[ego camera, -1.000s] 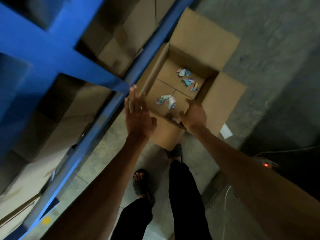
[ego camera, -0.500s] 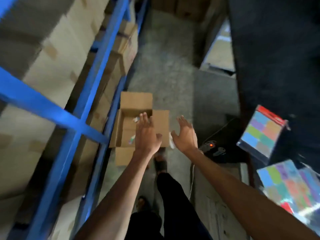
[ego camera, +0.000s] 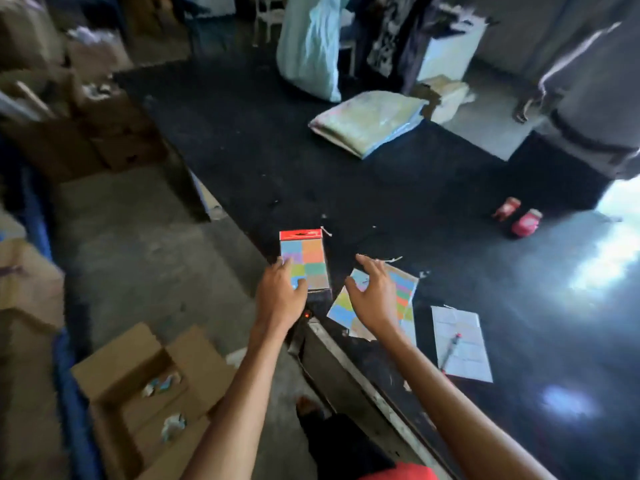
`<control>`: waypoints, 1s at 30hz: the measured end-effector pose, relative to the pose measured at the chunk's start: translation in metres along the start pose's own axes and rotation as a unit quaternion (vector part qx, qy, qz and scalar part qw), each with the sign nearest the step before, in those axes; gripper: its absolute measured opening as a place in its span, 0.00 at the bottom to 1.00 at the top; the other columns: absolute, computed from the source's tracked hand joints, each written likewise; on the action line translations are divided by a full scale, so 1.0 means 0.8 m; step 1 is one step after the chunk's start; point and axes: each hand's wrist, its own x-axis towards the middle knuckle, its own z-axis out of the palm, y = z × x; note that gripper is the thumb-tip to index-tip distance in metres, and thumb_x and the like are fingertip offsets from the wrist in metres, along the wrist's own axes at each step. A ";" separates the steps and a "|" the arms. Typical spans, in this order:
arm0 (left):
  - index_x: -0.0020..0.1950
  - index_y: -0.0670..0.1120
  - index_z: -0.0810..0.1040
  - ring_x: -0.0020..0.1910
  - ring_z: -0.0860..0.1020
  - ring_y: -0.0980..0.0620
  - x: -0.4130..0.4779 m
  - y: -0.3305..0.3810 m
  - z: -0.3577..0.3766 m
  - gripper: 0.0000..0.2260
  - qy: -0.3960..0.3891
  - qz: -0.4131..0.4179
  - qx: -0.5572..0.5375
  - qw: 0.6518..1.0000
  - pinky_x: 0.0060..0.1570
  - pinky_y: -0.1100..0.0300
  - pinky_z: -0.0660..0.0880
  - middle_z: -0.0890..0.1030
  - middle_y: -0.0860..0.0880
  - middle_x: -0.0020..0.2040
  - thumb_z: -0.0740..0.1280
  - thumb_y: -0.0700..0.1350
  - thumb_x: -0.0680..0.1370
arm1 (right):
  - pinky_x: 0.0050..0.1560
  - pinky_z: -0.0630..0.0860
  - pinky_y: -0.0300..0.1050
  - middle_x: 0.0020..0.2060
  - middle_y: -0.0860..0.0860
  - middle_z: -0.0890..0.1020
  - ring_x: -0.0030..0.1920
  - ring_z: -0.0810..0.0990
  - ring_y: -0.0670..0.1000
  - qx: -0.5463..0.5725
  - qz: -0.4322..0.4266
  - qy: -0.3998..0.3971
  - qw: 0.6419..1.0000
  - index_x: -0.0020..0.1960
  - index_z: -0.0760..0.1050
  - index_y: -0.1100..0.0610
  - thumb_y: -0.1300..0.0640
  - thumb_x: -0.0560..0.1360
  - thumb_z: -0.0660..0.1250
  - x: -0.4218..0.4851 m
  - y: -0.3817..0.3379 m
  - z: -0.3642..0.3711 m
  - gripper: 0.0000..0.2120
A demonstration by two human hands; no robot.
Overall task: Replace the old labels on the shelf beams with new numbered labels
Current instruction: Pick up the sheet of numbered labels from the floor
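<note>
A pack of coloured labels with a red header (ego camera: 304, 258) lies on a dark raised platform (ego camera: 381, 188). My left hand (ego camera: 280, 294) hovers over the pack's lower left corner, fingers spread and empty. An opened sheet of coloured labels (ego camera: 405, 299) lies to its right, partly under my right hand (ego camera: 372, 296), which is open and curved above it. A white sheet (ego camera: 462, 344) with a red-tipped pen (ego camera: 450, 349) on it rests further right. The shelf's blue beam (ego camera: 72, 403) shows at the lower left.
An open cardboard box (ego camera: 121, 375) with crumpled old label scraps stands on the concrete floor at lower left. Cardboard boxes fill the left side. A folded plastic-wrapped bundle (ego camera: 367, 121), a pale sack (ego camera: 311, 43) and two red items (ego camera: 516, 216) lie on the platform.
My view has swung from the box and blue shelf round to the dark platform. Both hands moved from above the box to over the label packs, still empty.
</note>
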 end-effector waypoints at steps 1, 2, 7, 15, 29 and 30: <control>0.77 0.42 0.72 0.70 0.75 0.39 0.007 0.012 0.015 0.25 -0.012 0.004 0.001 1.000 0.66 0.51 0.70 0.77 0.39 0.73 0.67 0.45 0.80 | 0.72 0.70 0.53 0.70 0.54 0.77 0.71 0.74 0.56 0.009 0.023 0.005 1.000 0.71 0.74 0.57 0.58 0.77 0.70 0.003 0.017 -0.005 0.23; 0.76 0.42 0.73 0.68 0.76 0.39 0.015 0.026 0.031 0.24 -0.029 0.004 0.001 1.000 0.64 0.50 0.72 0.79 0.39 0.71 0.67 0.46 0.80 | 0.71 0.71 0.54 0.69 0.54 0.78 0.70 0.75 0.57 0.017 0.052 0.009 0.998 0.71 0.74 0.57 0.58 0.77 0.70 0.007 0.037 -0.010 0.23; 0.74 0.44 0.76 0.68 0.77 0.40 0.047 0.059 0.110 0.22 -0.108 -0.004 -0.012 0.994 0.65 0.48 0.74 0.81 0.40 0.67 0.67 0.47 0.80 | 0.59 0.81 0.55 0.62 0.55 0.83 0.56 0.83 0.55 0.069 0.188 0.030 0.979 0.68 0.77 0.59 0.58 0.76 0.71 0.022 0.121 -0.010 0.21; 0.67 0.45 0.80 0.62 0.79 0.41 0.093 0.064 0.209 0.16 -0.175 -0.032 0.044 0.983 0.56 0.52 0.76 0.83 0.41 0.62 0.67 0.47 0.81 | 0.52 0.83 0.49 0.56 0.53 0.86 0.45 0.86 0.50 0.130 0.330 0.033 0.935 0.64 0.80 0.56 0.51 0.76 0.72 0.051 0.198 0.032 0.18; 0.64 0.41 0.79 0.62 0.75 0.41 0.145 0.069 0.279 0.17 -0.157 -0.143 0.058 0.975 0.61 0.48 0.75 0.76 0.40 0.63 0.69 0.47 0.79 | 0.38 0.76 0.36 0.41 0.46 0.85 0.39 0.83 0.45 0.137 0.450 0.076 0.879 0.52 0.81 0.54 0.43 0.76 0.70 0.125 0.216 0.080 0.15; 0.64 0.40 0.79 0.62 0.75 0.41 0.148 0.069 0.280 0.16 -0.153 -0.155 0.048 0.975 0.61 0.48 0.75 0.76 0.39 0.63 0.69 0.46 0.78 | 0.36 0.74 0.34 0.39 0.45 0.83 0.38 0.82 0.43 0.145 0.454 0.082 0.875 0.49 0.81 0.53 0.42 0.76 0.71 0.129 0.217 0.081 0.14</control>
